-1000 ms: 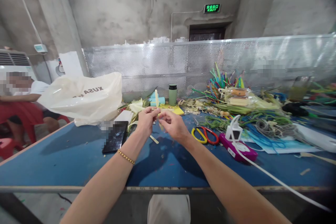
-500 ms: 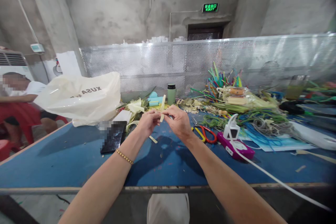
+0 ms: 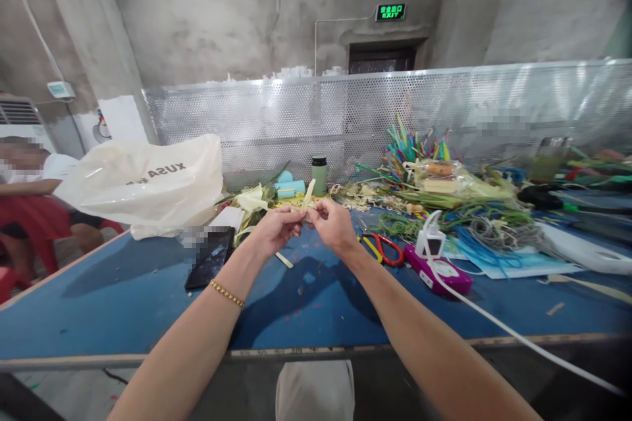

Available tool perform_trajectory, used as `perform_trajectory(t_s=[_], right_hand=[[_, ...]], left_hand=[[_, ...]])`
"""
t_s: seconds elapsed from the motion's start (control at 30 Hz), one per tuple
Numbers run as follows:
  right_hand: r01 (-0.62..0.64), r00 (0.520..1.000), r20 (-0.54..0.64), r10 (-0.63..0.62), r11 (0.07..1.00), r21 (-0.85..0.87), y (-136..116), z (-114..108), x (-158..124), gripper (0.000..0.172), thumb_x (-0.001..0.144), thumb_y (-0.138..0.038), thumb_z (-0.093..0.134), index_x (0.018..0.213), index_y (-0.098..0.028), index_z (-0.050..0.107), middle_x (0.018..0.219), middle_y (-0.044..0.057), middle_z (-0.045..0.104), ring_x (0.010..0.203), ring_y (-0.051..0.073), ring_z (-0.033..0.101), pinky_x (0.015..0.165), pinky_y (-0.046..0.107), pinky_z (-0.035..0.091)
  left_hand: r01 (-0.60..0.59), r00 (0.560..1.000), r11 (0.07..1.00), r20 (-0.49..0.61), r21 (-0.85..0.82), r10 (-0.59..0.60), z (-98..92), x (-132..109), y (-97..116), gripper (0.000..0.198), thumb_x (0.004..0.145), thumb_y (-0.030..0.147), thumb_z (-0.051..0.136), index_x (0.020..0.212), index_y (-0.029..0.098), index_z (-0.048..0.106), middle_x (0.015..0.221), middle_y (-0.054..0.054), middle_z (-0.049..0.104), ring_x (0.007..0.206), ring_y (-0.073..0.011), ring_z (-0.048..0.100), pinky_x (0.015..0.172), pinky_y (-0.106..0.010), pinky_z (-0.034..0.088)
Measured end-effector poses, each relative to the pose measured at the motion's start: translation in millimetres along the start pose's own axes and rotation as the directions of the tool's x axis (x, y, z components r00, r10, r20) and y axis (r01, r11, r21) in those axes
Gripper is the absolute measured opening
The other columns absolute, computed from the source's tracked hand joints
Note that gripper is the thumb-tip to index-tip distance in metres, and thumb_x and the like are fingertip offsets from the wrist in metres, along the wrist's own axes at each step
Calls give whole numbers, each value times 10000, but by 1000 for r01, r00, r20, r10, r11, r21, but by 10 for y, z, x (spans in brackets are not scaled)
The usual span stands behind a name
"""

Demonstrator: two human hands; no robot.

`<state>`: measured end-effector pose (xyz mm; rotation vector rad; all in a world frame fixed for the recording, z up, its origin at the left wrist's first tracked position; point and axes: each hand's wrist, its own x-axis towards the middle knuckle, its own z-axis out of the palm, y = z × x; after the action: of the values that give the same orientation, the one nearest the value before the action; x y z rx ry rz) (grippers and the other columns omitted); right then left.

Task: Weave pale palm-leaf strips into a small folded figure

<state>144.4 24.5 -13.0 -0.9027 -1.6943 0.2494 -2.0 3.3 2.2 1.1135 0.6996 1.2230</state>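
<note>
A pale yellow-green strip, like a piece of dried husk (image 3: 311, 191), stands up between my two hands above the blue table (image 3: 162, 316). My left hand (image 3: 282, 227), below a gold bead bracelet, pinches it from the left. From the right, the bent fingers of my right hand (image 3: 334, 223) close on the same strip, fingertips almost meeting the left ones. Its lower end is hidden by the fingers. A loose pale strip (image 3: 284, 260) lies on the table under my left hand. Red-handled scissors (image 3: 390, 250) rest right of my right hand.
A tablet-like dark device (image 3: 210, 260) and a white plastic bag (image 3: 143, 177) are on the left. Behind my hands stands a green bottle (image 3: 319, 176). On the right lie a purple power strip (image 3: 439, 273) with a white cable, and heaped cords (image 3: 498, 230). A person sits far left.
My fingers have shifted on the strip, and my right hand is more curled. The strip's upper end leans more to the right, and less of its lower end shows. The view has moved slightly.
</note>
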Motion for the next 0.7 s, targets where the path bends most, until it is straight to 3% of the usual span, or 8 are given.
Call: perform_trajectory(t_s=[0.2,0.37,0.53,0.7], right_hand=[[-148,986,100,135,980,136,-43,-5,-7,173,793,-307,561,671,-189,528,609,9,619,454,123,559,474,241,450],[-136,988,105,117,972,190,-80,-19,-14,157,782,-317,555,709,-178,547,608,0,597,469,108,515,481,230,420],[-165,985,86,151,967,195,-85,-19,-7,148,752,-313,579,694,-186,530,564,-12,562,471,113,498,482,231,401],[-154,987,78,143,974,167,-89,-34,-5,153,754,-317,586,694,-183,545,556,-10,562,483,117,501,501,234,398]], left_hand=[[34,999,999,39,20,-35,-63,8,-3,179,624,157,785,624,115,611,572,0,558,464,-69,497,476,-213,364],[57,997,998,45,18,-57,-79,17,9,172,646,178,795,706,81,666,625,-30,602,505,-70,515,516,-220,401],[37,998,999,48,7,-37,-74,14,26,277,709,347,761,716,91,657,587,-12,569,507,-84,520,523,-236,414],[-13,998,997,61,80,8,-59,0,20,323,666,371,788,731,79,666,614,-15,578,511,-73,508,530,-239,398]])
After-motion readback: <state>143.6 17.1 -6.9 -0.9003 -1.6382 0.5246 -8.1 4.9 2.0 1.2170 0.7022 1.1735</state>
